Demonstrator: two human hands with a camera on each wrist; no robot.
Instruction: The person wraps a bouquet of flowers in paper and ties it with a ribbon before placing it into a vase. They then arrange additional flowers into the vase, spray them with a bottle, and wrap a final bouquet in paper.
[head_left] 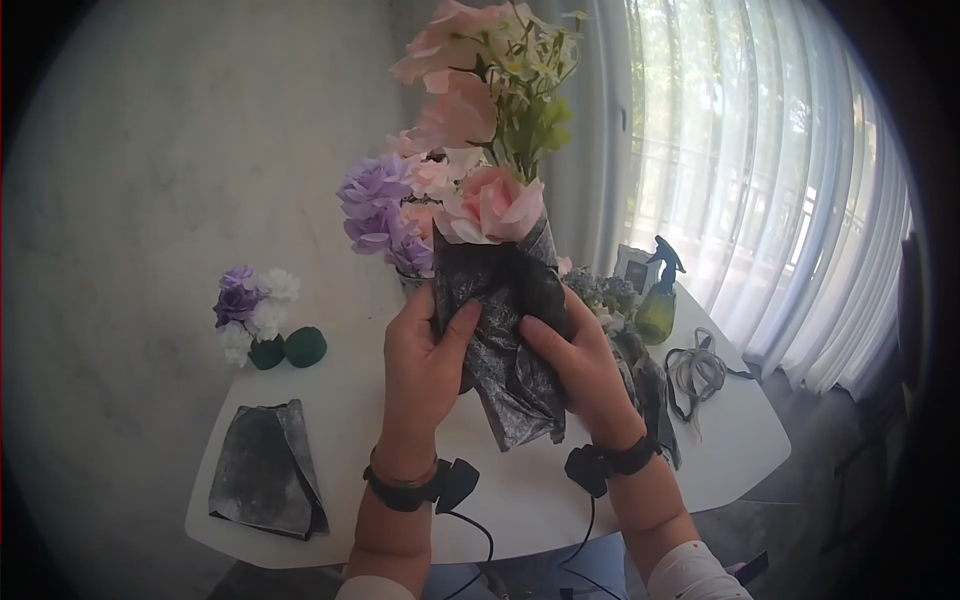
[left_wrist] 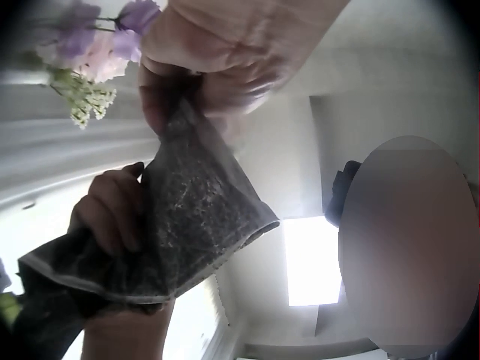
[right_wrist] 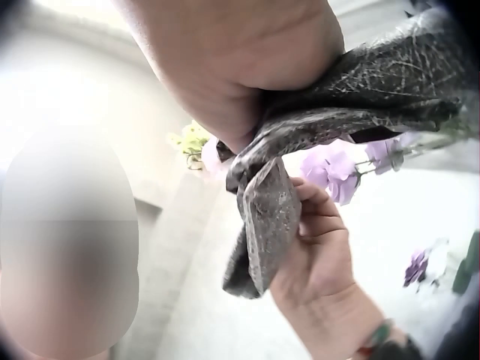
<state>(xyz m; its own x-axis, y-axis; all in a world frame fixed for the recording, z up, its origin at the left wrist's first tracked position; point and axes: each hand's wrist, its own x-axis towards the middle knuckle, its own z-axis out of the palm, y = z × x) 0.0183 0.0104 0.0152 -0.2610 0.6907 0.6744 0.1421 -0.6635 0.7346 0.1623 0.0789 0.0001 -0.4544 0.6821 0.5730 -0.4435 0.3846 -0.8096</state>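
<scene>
Black-and-silver wrapping paper (head_left: 515, 350) is gathered around the lower part of a bouquet, just under a pink rose (head_left: 492, 205). My left hand (head_left: 420, 345) grips the paper's left side, thumb on the front. On the right side my right hand (head_left: 580, 355) grips it the same way, its thumb near the middle. Taller pink blooms (head_left: 455, 110) and small white flowers rise above. The left wrist view shows the paper (left_wrist: 202, 202) pinched to a point under my left hand (left_wrist: 225, 60). In the right wrist view my right hand (right_wrist: 247, 67) holds the creased paper (right_wrist: 360, 82).
Folded dark paper (head_left: 262, 470) lies on the white table (head_left: 350, 440) at the left, near purple and white flowers (head_left: 250, 305) and green foam pieces (head_left: 305, 346). Behind stand purple flowers (head_left: 375, 195). At the right are a green spray bottle (head_left: 655, 312) and coiled ribbon (head_left: 697, 370).
</scene>
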